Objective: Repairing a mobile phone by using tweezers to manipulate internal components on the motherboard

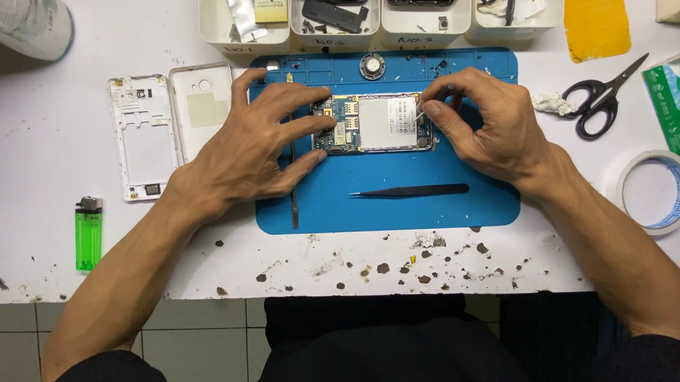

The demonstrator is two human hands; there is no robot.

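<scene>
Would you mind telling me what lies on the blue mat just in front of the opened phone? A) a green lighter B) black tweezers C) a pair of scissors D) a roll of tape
B: the black tweezers lie on the blue mat below the opened phone, while the scissors, green lighter and roll of tape all rest off the mat on the white table.

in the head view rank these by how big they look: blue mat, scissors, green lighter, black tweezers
1. blue mat
2. scissors and black tweezers: similar length, too close to rank
3. green lighter
</scene>
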